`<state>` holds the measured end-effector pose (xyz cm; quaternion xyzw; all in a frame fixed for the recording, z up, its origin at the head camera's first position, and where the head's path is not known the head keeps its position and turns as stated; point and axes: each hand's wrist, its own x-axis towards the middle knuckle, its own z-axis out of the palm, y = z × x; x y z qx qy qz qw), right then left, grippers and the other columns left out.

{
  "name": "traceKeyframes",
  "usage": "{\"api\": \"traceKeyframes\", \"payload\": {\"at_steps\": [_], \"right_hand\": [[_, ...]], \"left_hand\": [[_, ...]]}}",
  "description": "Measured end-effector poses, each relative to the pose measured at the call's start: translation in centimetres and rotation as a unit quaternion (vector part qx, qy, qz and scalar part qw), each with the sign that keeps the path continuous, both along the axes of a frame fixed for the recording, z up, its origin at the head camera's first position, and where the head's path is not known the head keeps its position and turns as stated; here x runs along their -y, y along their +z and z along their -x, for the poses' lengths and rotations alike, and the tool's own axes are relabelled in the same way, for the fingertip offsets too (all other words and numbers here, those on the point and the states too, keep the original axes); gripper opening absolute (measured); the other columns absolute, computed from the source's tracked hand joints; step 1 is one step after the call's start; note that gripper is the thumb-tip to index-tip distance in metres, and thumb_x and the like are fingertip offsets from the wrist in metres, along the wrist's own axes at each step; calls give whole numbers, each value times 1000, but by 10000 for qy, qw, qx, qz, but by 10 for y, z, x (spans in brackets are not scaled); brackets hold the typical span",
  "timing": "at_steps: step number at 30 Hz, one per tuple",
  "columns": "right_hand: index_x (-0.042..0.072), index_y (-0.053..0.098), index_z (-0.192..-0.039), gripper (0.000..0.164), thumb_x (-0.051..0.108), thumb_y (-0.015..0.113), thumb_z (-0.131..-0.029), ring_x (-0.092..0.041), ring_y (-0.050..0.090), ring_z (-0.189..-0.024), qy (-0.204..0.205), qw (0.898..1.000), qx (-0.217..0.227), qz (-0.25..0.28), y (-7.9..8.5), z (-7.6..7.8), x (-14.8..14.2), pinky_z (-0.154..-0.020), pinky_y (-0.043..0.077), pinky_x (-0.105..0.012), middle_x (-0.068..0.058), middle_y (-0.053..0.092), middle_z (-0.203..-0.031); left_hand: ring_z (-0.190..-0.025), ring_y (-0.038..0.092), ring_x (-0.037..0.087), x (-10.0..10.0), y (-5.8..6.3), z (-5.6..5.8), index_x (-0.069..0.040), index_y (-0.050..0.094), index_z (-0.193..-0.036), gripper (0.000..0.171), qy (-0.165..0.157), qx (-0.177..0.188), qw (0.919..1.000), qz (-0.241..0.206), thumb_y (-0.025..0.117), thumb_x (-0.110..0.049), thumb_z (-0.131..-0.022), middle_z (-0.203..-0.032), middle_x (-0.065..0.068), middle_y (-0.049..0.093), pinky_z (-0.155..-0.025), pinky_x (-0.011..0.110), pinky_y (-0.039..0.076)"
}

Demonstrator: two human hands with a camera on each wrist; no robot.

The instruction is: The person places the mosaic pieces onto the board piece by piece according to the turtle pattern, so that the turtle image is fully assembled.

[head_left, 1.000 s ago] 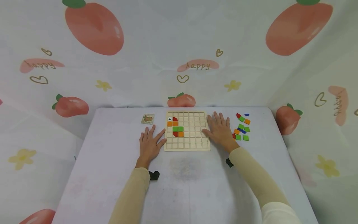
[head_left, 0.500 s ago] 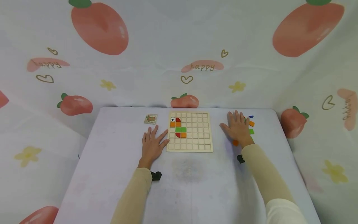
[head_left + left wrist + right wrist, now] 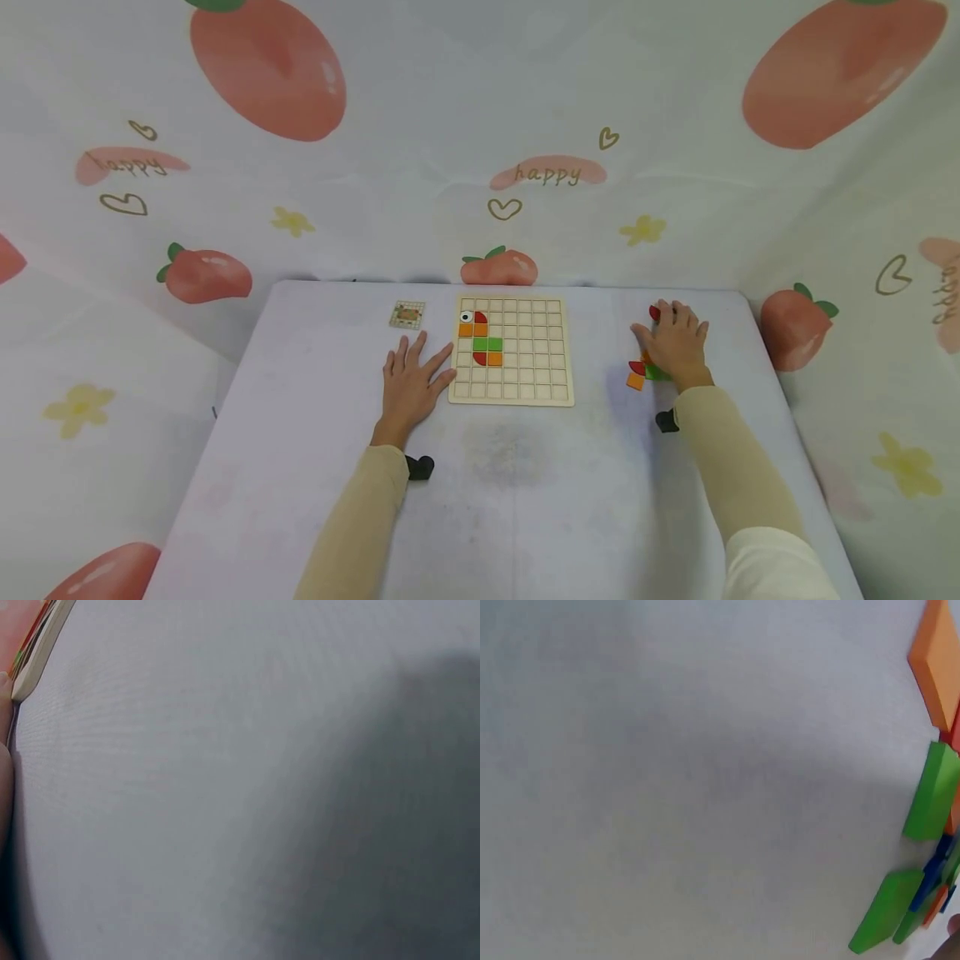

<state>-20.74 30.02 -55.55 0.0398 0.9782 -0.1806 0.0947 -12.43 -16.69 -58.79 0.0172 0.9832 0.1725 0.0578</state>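
Note:
My left hand (image 3: 411, 387) lies with spread fingers on the table, thumb and index fingertips at the left edge of a wooden grid board (image 3: 536, 354). Red, orange and green tiles, plus a round eye tile (image 3: 467, 317), fill a few squares at the board's upper left. To the right, my right hand (image 3: 678, 346) is over loose tiles, hiding most of them, its fingers extended. A red tile (image 3: 654, 312) shows by its fingertips, and an orange square tile (image 3: 635, 381) near the palm. In the right wrist view, green tiles (image 3: 889, 911) and a blue tile (image 3: 928, 879) lie beneath.
A small pattern card (image 3: 407, 315) rests on the table left of the board. Behind the white table (image 3: 517, 500) hangs a fruit-printed cloth (image 3: 420, 125). A black wrist mount (image 3: 420, 467) sits beside the left cuff.
My right hand has moved from the board's right edge rightward over the loose tiles. The left hand stays by the board. The head view has shifted slightly.

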Motion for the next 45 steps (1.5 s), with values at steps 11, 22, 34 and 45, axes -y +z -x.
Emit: {"api": "traceKeyframes", "payload": {"at_steps": [11, 22, 34, 45], "right_hand": [[-2, 40, -147, 58, 40, 47, -107, -59, 13, -146, -269, 9994, -186, 148, 9, 7, 2, -120, 7, -73, -35, 15, -159], [-4, 59, -127, 37, 25, 58, -104, -54, 25, -138, -471, 9976, -431, 283, 12, 7, 11, -113, 23, -70, -33, 36, -148], [2, 58, -123, 31, 21, 62, -100, -33, 57, -100, -332, 9884, -269, 1457, 11, 4, 25, -90, 53, -43, -19, 64, -112], [20, 54, -147, 42, 23, 53, -105, -36, 51, -121, -591, 9706, 255, 2321, 14, 8, 57, -101, 51, -47, -20, 54, -137]], "left_hand": [[-162, -3, 36, 2, 4, 1, -49, 34, -155, 59, 2, -34, 10000, -48, 40, -70, -100, -174, 2, 10, -128, 61, 3], [-161, -1, 37, 1, 4, 1, -49, 34, -155, 60, 12, 8, 10000, 64, 42, -68, -99, -174, 4, 11, -128, 62, 4], [-161, -5, 36, 3, 2, 1, -49, 31, -156, 60, -1, 133, 9999, 82, 38, -70, -100, -174, 3, 8, -129, 61, 2], [-161, -4, 37, 2, 1, 0, -49, 32, -156, 61, -45, 50, 10000, -18, 38, -71, -99, -174, 3, 9, -128, 61, 2]]}}
